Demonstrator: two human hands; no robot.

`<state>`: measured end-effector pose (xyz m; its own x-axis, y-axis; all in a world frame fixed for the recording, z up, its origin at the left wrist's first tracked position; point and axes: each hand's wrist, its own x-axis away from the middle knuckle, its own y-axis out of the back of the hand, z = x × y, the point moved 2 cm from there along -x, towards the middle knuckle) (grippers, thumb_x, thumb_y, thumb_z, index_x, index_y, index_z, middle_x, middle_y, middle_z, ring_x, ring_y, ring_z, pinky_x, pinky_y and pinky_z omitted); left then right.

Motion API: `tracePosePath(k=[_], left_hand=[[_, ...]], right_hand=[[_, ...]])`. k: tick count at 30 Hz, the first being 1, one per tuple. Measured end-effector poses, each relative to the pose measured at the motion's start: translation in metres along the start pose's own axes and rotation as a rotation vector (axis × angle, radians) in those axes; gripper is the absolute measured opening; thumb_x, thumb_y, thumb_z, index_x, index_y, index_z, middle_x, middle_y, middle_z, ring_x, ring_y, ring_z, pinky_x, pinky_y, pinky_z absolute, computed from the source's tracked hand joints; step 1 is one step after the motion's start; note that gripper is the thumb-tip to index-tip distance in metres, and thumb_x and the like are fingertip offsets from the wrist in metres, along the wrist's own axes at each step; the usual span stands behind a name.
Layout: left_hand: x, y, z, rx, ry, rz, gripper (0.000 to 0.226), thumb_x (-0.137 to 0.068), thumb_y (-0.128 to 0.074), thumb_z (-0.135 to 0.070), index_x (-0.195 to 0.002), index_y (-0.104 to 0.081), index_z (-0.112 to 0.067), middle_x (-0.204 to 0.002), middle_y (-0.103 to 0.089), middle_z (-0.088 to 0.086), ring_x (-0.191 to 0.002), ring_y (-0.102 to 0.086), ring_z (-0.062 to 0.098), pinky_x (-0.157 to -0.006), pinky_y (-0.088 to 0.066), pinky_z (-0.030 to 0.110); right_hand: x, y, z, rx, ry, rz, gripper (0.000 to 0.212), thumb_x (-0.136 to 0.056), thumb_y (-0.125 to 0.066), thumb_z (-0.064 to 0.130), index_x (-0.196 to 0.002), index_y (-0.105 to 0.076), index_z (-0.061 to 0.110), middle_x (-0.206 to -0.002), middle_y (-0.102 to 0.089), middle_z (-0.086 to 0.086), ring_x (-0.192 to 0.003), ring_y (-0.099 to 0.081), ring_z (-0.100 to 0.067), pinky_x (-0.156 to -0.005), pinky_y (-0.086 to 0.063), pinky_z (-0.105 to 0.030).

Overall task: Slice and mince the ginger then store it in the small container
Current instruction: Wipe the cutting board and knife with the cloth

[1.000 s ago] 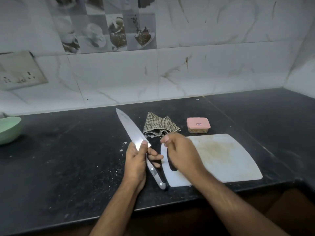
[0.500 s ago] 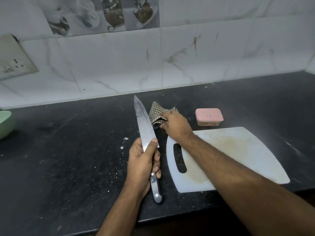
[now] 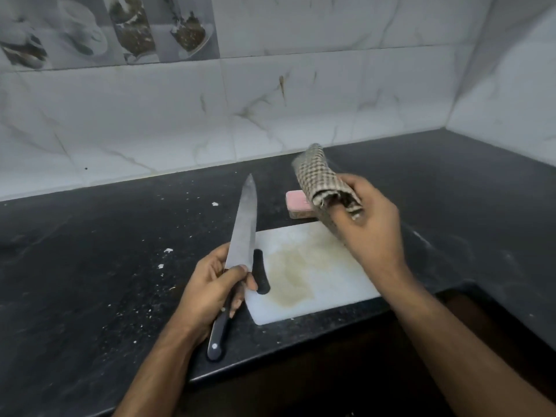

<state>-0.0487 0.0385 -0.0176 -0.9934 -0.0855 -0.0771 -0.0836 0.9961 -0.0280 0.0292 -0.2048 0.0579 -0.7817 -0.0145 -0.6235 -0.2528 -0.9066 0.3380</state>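
**Knife up for a wipe, ginger nowhere in sight**

No ginger seen anywhere as such; presumably already shut inside the small pink container (image 3: pixel 299 203), lid on, toward the back of the desk just behind the white cutting board (image 3: pixel 316 275), half hidden by the cloth. Board bare of ginger, only a yellowish stain across its middle, near the front edge of the desk (image 3: pixel 90 266).

Knife (image 3: pixel 242 233) held over the board's left end, blade dull and smeared, tip aimed at the back wall. Left hand (image 3: pixel 210 288) wrapped around the top of the black handle, thumb laid across the heel of the blade. Right hand (image 3: pixel 365 224) raised above the board's far right corner, fingers curled around a bunched checked cloth (image 3: pixel 320 183), clear of the blade.

Judged to be clean-up after the mincing: wiping the blade. Best done with the cloth folded over the spine, never the edge, and drawn from heel to tip, away from the left hand. Handle gripped firmly, tip kept pointing away from the body. Thick wad of cloth wanted between fingers and steel. Pale crumbs scattered on the dark desk left of the knife.
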Motion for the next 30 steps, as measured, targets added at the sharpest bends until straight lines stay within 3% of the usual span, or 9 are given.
tracePosePath(k=[3,7,11,13,15,17,21,24,30], left_hand=[[0.002,-0.011,-0.001,-0.213,-0.001,-0.003,0.027,-0.098,-0.058,0.002,-0.121,-0.065,-0.011,-0.078,-0.073,0.019,-0.052,-0.056,0.021,-0.051,-0.045,0.027],[0.009,-0.022,0.001,-0.338,0.027,-0.150,0.023,-0.090,-0.072,-0.005,-0.110,-0.068,-0.016,-0.090,-0.079,0.000,-0.081,-0.076,0.016,-0.073,-0.059,0.033],[0.006,-0.016,-0.003,-0.432,0.097,-0.188,0.049,-0.068,-0.094,-0.032,-0.108,-0.067,-0.024,-0.098,-0.078,-0.007,-0.089,-0.076,0.014,-0.083,-0.061,0.046],[0.004,-0.015,-0.006,-0.515,0.106,-0.226,0.051,-0.063,-0.092,-0.037,-0.106,-0.066,-0.027,-0.098,-0.077,-0.005,-0.090,-0.074,0.015,-0.083,-0.061,0.047],[0.001,-0.015,-0.008,-0.690,0.094,-0.292,0.047,-0.063,-0.083,-0.045,-0.101,-0.065,-0.026,-0.099,-0.072,-0.003,-0.090,-0.070,0.017,-0.083,-0.060,0.044],[-0.001,-0.017,-0.008,-0.809,0.113,-0.327,0.048,-0.062,-0.078,-0.053,-0.098,-0.064,-0.024,-0.101,-0.068,0.000,-0.092,-0.066,0.019,-0.084,-0.059,0.042],[0.002,-0.023,-0.007,-0.842,0.152,-0.296,0.044,-0.074,-0.081,-0.043,-0.106,-0.061,-0.021,-0.107,-0.065,0.001,-0.097,-0.064,0.022,-0.086,-0.056,0.044],[0.007,-0.022,-0.002,-0.883,0.204,-0.325,0.045,-0.083,-0.079,-0.038,-0.116,-0.057,-0.016,-0.114,-0.057,0.004,-0.098,-0.059,0.022,-0.086,-0.054,0.044],[0.005,-0.017,-0.012,-0.926,0.304,-0.469,0.048,-0.088,-0.070,-0.042,-0.118,-0.051,-0.008,-0.099,-0.058,0.004,-0.086,-0.057,0.026,-0.071,-0.048,0.037]], right_hand=[[0.019,0.023,-0.013,0.236,0.065,0.094,0.043,-0.082,-0.075,0.021,-0.125,-0.067,0.024,-0.107,-0.066,0.015,-0.099,-0.056,-0.006,-0.082,-0.046,-0.021],[0.045,-0.003,-0.033,0.441,0.116,0.443,0.044,-0.077,-0.073,0.031,-0.120,-0.069,0.026,-0.102,-0.054,0.008,-0.100,-0.052,-0.016,-0.088,-0.049,-0.041],[0.052,-0.018,-0.035,0.315,-0.015,0.560,0.040,-0.082,-0.076,0.032,-0.116,-0.058,0.024,-0.133,-0.039,0.007,-0.117,-0.054,-0.018,-0.099,-0.047,-0.037],[0.044,-0.018,-0.034,0.421,-0.033,0.616,0.058,-0.080,-0.078,0.046,-0.127,-0.050,0.027,-0.156,-0.029,0.001,-0.129,-0.047,-0.027,-0.105,-0.044,-0.042],[0.037,-0.019,-0.032,0.560,-0.020,0.721,0.081,-0.082,-0.072,0.056,-0.150,-0.033,0.033,-0.161,-0.030,0.003,-0.130,-0.042,-0.032,-0.106,-0.040,-0.048],[0.039,-0.021,-0.034,0.621,0.003,0.740,0.080,-0.088,-0.068,0.049,-0.155,-0.025,0.040,-0.154,-0.043,0.002,-0.126,-0.043,-0.031,-0.103,-0.042,-0.047],[0.044,-0.026,-0.039,0.540,-0.097,0.491,0.068,-0.089,-0.066,0.015,-0.147,-0.042,0.042,-0.118,-0.068,-0.013,-0.112,-0.057,-0.032,-0.091,-0.049,-0.037],[0.043,-0.041,-0.031,0.425,-0.142,0.427,0.067,-0.089,-0.061,0.005,-0.145,-0.048,0.040,-0.120,-0.069,-0.009,-0.109,-0.060,-0.032,-0.095,-0.050,-0.037],[0.068,-0.061,-0.015,0.391,0.152,0.655,0.075,-0.093,-0.056,-0.003,-0.145,-0.045,0.049,-0.152,-0.043,0.014,-0.097,-0.034,-0.014,-0.089,-0.039,-0.026]])
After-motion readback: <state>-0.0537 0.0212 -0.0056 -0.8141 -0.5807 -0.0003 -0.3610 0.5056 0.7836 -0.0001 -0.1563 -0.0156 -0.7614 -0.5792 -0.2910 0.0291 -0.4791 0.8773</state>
